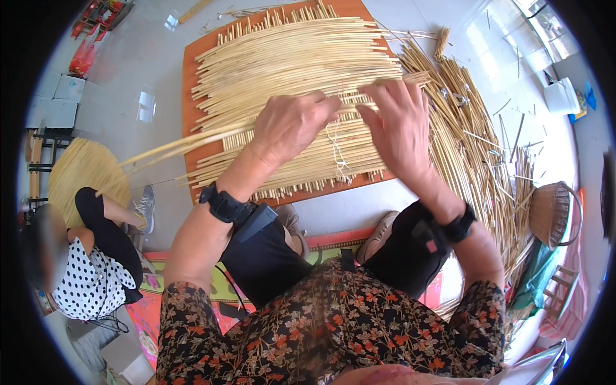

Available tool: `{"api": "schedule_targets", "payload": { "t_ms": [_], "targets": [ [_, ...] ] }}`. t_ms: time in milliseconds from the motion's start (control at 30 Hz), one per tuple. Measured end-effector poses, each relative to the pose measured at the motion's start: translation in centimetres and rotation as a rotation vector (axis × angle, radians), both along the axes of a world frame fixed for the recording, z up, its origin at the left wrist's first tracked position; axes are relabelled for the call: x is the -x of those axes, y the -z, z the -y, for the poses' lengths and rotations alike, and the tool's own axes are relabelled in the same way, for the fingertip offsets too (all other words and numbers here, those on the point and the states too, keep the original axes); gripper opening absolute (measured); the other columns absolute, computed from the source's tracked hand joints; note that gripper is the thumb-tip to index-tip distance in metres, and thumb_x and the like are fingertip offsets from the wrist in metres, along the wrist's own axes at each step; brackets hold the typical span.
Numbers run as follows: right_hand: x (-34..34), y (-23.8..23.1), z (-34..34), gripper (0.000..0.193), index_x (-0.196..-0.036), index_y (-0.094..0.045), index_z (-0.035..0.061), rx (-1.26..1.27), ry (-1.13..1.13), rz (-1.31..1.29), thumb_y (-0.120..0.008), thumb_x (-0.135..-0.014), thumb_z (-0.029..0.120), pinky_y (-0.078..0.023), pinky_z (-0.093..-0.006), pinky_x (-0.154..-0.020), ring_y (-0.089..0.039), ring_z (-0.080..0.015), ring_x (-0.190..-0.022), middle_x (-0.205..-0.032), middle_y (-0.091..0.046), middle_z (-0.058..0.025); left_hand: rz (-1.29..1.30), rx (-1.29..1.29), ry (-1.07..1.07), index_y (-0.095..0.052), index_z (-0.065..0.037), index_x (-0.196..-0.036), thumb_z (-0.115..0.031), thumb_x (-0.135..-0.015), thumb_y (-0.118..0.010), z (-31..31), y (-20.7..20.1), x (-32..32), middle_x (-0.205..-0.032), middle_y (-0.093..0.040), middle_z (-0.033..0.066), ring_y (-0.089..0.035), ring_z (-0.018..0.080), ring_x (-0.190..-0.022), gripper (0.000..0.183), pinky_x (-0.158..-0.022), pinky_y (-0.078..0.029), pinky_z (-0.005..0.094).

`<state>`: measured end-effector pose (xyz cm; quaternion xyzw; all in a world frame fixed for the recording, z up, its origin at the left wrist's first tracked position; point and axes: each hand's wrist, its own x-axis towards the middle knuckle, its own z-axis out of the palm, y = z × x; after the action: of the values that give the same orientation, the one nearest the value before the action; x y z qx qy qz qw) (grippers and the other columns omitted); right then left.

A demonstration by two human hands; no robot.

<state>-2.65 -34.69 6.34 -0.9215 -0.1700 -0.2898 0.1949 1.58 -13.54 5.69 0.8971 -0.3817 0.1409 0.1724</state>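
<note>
My left hand [292, 125] is closed round a few long pale plant stalks [186, 142], whose free ends stick out to the left past the board. Under both hands lies a mat of stalks [295, 54], with rows running left to right over a layer laid crosswise. My right hand [401, 125] hovers over the right part of the mat. Its thumb and fingers are apart, and I see nothing held in it. Between the hands, a thin white string [338, 154] runs down the near part of the mat, loose and tangled at its lower end.
The mat rests on an orange-brown board [192, 77]. Loose stalks [475, 128] are heaped at the right, by a wicker basket [550, 215]. At the left sits another person [96, 276] in a dotted top, beside a round woven piece [86, 173]. A white bucket [561, 96] stands far right.
</note>
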Motion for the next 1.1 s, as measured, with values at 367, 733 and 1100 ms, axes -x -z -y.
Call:
{"api": "schedule_targets", "payload": {
  "t_ms": [367,733,1100],
  "targets": [
    [-7.2,6.0,0.2,0.026,-0.101,-0.07,0.0025,-0.435,-0.215,-0.833,-0.069,-0.095,0.028,-0.052,-0.0387,-0.074,-0.063,-0.0201,-0.076,-0.081,-0.068,-0.0099,-0.091,-0.01,-0.048,-0.069,-0.009,-0.094,-0.026,-0.094,-0.073,0.2,1.9,-0.9,-0.073,-0.073,0.0082,-0.073,0.0257,-0.065,0.018,-0.055,-0.058,0.0382],
    [-10.0,6.5,-0.8,0.02,-0.096,-0.065,-0.0006,-0.133,-0.282,-0.608,-0.061,-0.098,0.019,-0.051,-0.0435,-0.073,-0.063,-0.0322,-0.074,-0.08,-0.067,-0.0184,-0.218,0.011,-0.087,-0.074,-0.008,-0.099,-0.026,-0.093,-0.075,0.7,3.5,-1.5,-0.079,-0.074,0.0118,-0.072,0.0304,-0.07,0.018,-0.062,-0.057,0.0414],
    [-8.7,7.0,-0.3,0.022,-0.098,-0.061,0.0013,-0.152,-0.204,-0.788,-0.06,-0.102,0.023,-0.05,-0.047,-0.073,-0.065,-0.0331,-0.078,-0.08,-0.066,-0.0188,-0.141,0.022,-0.074,-0.071,-0.009,-0.091,-0.03,-0.094,-0.074,0.7,4.4,-2.0,-0.07,-0.071,0.0094,-0.07,0.0281,-0.061,0.021,-0.056,-0.056,0.041]
  ]
}}
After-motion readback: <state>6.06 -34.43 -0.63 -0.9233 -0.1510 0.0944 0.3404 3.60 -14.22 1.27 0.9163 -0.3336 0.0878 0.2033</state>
